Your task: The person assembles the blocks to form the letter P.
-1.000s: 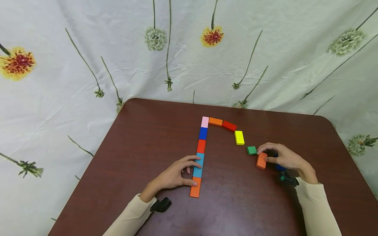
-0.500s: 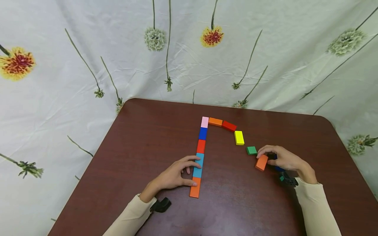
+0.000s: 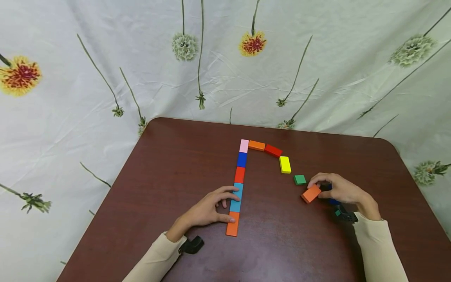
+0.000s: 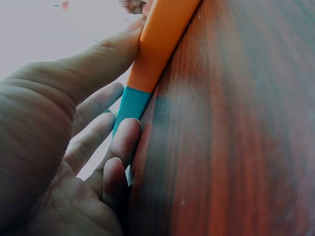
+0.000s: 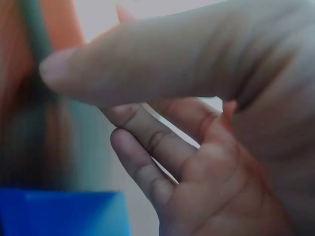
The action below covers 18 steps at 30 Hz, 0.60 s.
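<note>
My left hand (image 3: 209, 207) rests along a straight row of coloured blocks, fingertips on the light blue blocks (image 3: 235, 206) and thumb on the orange end block (image 3: 231, 229). In the left wrist view the thumb lies against that orange block (image 4: 165, 44), its fingers loosely bent beside the light blue one (image 4: 133, 104). On the right, my right hand (image 3: 343, 190) pinches another orange block (image 3: 311, 194) between thumb and fingers, turned slantwise. Just beyond it lies a small green block (image 3: 300, 179). A dark blue block (image 3: 334, 201) is mostly hidden under the right hand.
Farther up the row come red (image 3: 239, 174), dark blue (image 3: 242, 159) and pink (image 3: 244, 145) blocks. From the pink one, orange (image 3: 257, 145), red (image 3: 273, 150) and yellow (image 3: 285, 165) blocks curve rightward. A flowered cloth (image 3: 218, 74) hangs behind the brown table (image 3: 169, 156).
In my right hand the orange block has turned clockwise and come slightly nearer, away from the green block. My left hand has stayed in place.
</note>
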### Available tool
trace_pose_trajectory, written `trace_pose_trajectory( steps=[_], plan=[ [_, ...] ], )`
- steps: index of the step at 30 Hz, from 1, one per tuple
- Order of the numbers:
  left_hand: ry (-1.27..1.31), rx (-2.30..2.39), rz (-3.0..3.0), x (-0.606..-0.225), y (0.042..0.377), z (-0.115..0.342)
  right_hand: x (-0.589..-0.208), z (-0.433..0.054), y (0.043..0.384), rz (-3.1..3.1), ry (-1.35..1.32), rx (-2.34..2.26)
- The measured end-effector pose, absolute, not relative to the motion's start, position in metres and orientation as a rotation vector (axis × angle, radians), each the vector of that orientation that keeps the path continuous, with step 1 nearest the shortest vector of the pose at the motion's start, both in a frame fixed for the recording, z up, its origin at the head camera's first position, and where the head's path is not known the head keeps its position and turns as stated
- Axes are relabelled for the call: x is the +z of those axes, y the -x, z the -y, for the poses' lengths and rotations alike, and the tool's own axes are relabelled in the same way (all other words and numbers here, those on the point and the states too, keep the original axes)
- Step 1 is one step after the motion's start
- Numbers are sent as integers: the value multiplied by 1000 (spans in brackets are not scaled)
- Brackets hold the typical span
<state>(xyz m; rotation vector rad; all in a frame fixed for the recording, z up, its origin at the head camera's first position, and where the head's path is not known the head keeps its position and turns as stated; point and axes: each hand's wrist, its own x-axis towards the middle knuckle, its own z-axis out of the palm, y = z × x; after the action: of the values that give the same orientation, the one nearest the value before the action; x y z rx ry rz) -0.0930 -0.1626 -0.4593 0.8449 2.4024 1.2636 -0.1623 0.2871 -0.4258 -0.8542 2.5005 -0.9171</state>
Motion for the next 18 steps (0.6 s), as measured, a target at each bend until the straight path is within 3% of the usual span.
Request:
trace_pose_trajectory(
  steps=[18],
  plan=[
    [-832,1254,-2401,-460,94,163,-431,-224,169,-2728,941,-1072]
  ],
)
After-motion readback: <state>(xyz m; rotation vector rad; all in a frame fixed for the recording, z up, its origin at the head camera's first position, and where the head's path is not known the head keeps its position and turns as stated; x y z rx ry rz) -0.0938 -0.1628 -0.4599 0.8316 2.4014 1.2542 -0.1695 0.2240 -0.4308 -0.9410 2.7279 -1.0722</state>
